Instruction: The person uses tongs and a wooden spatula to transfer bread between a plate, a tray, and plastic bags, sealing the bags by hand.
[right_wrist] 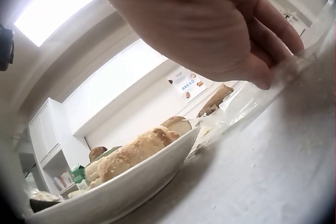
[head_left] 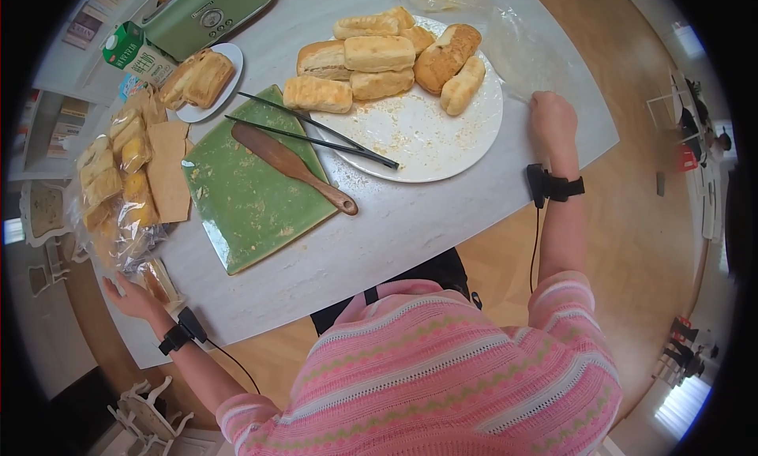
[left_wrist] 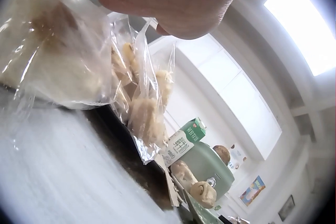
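At R edge of tabletop (head_left: 410,219) | R hand (head_left: 554,128), fingers gripping clr bag (head_left: 517,61) | L edge | L hand (head_left: 134,300), fingers open, nr bagged bread (head_left: 160,281)

The right wrist view's edge cuts off the clear bag (right_wrist: 300,67).

Green-and-white carton (head_left: 144,57): "鲜牛奶" on the side (rest too sm. to read). Wall poster (right_wrist: 188,84): "BREAD" in blue caps, other txt illegible. Toaster (head_left: 207,15) lettering above dial: also unreadable.
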